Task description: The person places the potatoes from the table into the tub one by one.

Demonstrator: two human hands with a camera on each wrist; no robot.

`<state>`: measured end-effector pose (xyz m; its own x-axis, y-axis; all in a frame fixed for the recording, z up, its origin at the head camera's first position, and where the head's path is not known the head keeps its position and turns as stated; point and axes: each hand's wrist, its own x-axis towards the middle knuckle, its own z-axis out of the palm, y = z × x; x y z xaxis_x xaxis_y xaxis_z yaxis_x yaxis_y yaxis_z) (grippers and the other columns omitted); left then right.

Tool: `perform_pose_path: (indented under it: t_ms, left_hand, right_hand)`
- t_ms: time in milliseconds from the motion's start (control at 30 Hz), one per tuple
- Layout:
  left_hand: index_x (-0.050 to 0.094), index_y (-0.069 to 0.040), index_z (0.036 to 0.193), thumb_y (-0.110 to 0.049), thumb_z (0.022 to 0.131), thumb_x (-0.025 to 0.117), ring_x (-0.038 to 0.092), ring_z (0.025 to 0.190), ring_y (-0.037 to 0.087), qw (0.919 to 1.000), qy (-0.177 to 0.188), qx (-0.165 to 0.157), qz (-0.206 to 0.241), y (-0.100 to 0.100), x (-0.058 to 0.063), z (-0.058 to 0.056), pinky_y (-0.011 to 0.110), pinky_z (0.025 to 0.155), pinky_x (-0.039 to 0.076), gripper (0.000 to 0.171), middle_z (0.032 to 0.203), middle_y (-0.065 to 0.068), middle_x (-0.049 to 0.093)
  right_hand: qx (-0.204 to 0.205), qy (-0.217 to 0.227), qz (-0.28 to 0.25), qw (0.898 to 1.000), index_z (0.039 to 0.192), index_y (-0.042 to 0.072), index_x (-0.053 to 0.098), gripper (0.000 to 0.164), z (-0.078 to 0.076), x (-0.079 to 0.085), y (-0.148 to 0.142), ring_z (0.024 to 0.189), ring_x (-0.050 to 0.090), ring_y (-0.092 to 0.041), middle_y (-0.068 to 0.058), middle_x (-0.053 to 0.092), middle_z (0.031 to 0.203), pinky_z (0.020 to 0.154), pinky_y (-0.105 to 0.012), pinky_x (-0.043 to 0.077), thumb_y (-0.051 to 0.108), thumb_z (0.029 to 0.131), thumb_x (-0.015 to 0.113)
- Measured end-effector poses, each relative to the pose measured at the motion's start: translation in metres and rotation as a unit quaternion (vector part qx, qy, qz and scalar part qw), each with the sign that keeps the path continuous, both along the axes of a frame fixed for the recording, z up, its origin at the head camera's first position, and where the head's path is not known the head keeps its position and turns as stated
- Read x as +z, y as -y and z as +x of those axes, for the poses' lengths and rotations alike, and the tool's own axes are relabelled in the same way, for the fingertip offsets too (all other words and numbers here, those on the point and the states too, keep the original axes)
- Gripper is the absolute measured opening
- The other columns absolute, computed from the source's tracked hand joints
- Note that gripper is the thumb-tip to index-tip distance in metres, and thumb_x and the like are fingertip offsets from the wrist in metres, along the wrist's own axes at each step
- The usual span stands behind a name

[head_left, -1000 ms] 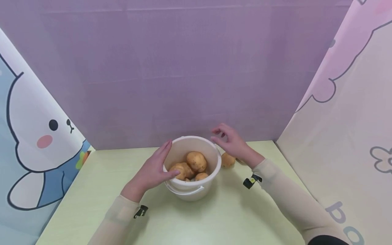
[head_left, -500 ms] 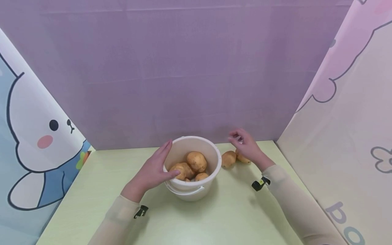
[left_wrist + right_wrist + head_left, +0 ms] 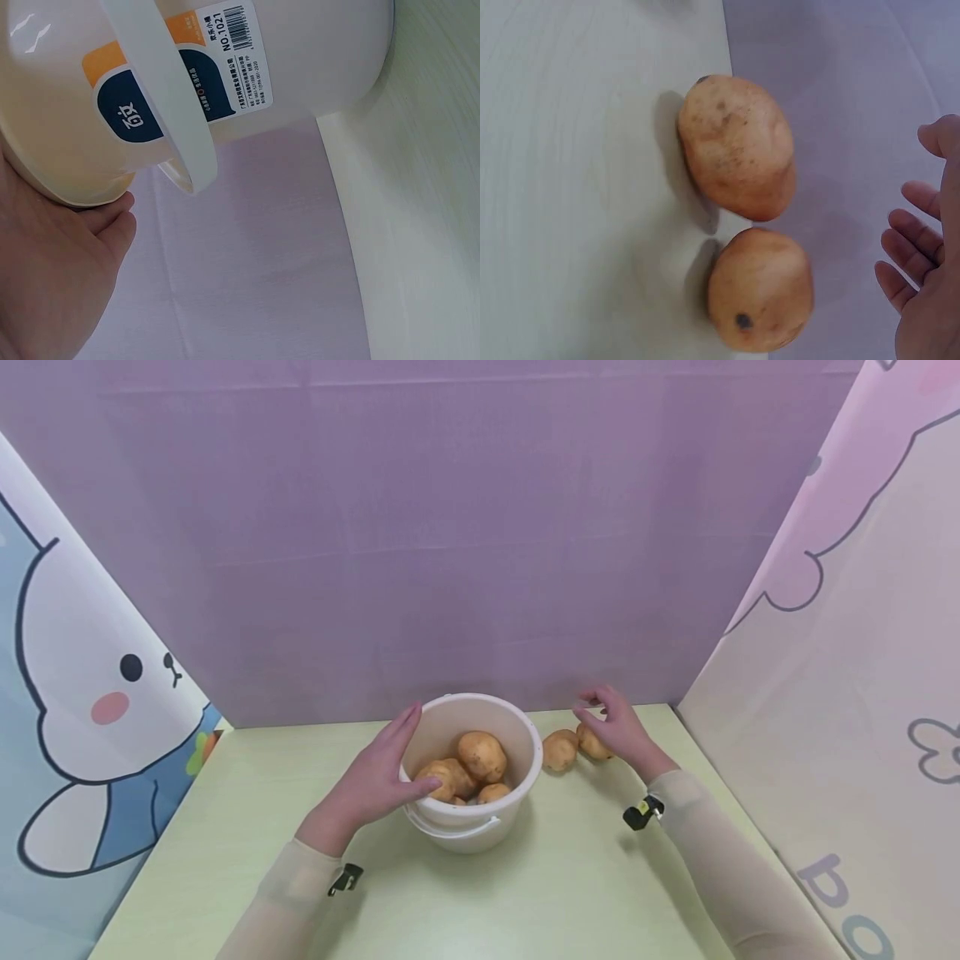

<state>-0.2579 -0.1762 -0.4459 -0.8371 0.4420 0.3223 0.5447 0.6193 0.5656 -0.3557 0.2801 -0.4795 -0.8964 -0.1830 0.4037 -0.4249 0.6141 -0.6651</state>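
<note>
My left hand (image 3: pixel 371 779) holds the left rim of a white plastic bucket (image 3: pixel 528 781), its thumb reaching over the edge. Several potatoes (image 3: pixel 482 756) lie inside. Up close in the left wrist view, the hand (image 3: pixel 52 262) is at the rim beside the bucket's handle (image 3: pixel 169 90) and printed label (image 3: pixel 240 64). Two more potatoes sit side by side on the table, right of the bucket: a nearer potato (image 3: pixel 560 751) and a farther potato (image 3: pixel 592 743). Above the farther one hovers my right hand (image 3: pixel 621 727), fingers loosely bent, holding nothing; the right wrist view shows a gap between this hand (image 3: pixel 926 255) and both potatoes.
The pale green table (image 3: pixel 480 910) meets a purple backdrop (image 3: pixel 450 543) just behind the bucket. Printed panels stand at both sides, a cartoon panel (image 3: pixel 97 652) on the left and a pink and cream panel (image 3: pixel 855 635) on the right.
My right hand has moved away from the bucket, rightward and down, over the loose potatoes, and the farther potato has come into fuller view. The left hand and the bucket have stayed in place.
</note>
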Motion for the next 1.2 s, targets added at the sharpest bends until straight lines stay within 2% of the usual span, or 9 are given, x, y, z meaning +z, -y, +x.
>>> perform_pose_path:
  t_ms: [200, 567, 833, 1000, 1200]
  left_hand:
    - [0.018, -0.007, 0.178, -0.057, 0.092, 0.084, 0.027, 0.165, 0.043, 1.0000, 0.001, 0.004, -0.002, 0.001, -0.002, -0.001, 0.070, 0.126, 0.033, 0.118, 0.182, 0.019, 0.022]
    - [0.018, -0.008, 0.178, -0.056, 0.093, 0.084, 0.026, 0.165, 0.043, 1.0000, 0.004, 0.005, -0.003, 0.000, 0.000, 0.000, 0.069, 0.127, 0.032, 0.118, 0.183, 0.015, 0.021]
    - [0.018, -0.009, 0.178, -0.057, 0.093, 0.083, 0.026, 0.165, 0.043, 0.9999, 0.005, 0.007, -0.007, 0.000, -0.001, -0.001, 0.069, 0.127, 0.032, 0.118, 0.183, 0.014, 0.020]
    - [0.018, -0.010, 0.178, -0.057, 0.093, 0.084, 0.026, 0.166, 0.042, 0.9999, 0.009, 0.005, -0.002, 0.000, -0.001, -0.001, 0.069, 0.127, 0.031, 0.117, 0.184, 0.013, 0.020]
    - [0.019, -0.009, 0.178, -0.056, 0.093, 0.083, 0.026, 0.166, 0.042, 1.0000, 0.004, 0.002, -0.002, 0.001, -0.001, -0.001, 0.069, 0.127, 0.031, 0.117, 0.183, 0.014, 0.020]
  right_hand:
    - [-0.016, 0.011, 0.003, 1.000, 0.136, -0.008, 0.067, 0.039, -0.002, -0.013, -0.010, 0.126, 0.058, -0.049, -0.030, 0.064, 0.134, 0.105, -0.067, 0.049, 0.014, 0.105, 0.075]
    - [-0.026, 0.059, -0.007, 0.998, 0.144, -0.006, 0.063, 0.044, -0.007, -0.041, -0.026, 0.135, 0.052, -0.053, -0.030, 0.059, 0.143, 0.113, -0.069, 0.046, 0.017, 0.108, 0.073]
    - [0.004, 0.111, -0.048, 0.993, 0.155, -0.007, 0.055, 0.054, -0.005, -0.055, -0.034, 0.144, 0.051, -0.049, -0.033, 0.054, 0.155, 0.120, -0.065, 0.042, 0.017, 0.109, 0.070]
    - [0.001, 0.133, -0.046, 0.990, 0.158, 0.000, 0.055, 0.057, -0.007, -0.062, -0.035, 0.148, 0.049, -0.048, -0.029, 0.054, 0.160, 0.126, -0.063, 0.033, 0.022, 0.108, 0.073]
    - [-0.001, 0.152, -0.049, 0.987, 0.160, 0.006, 0.055, 0.059, -0.009, -0.069, -0.035, 0.148, 0.049, -0.048, -0.028, 0.052, 0.162, 0.125, -0.065, 0.032, 0.024, 0.107, 0.075]
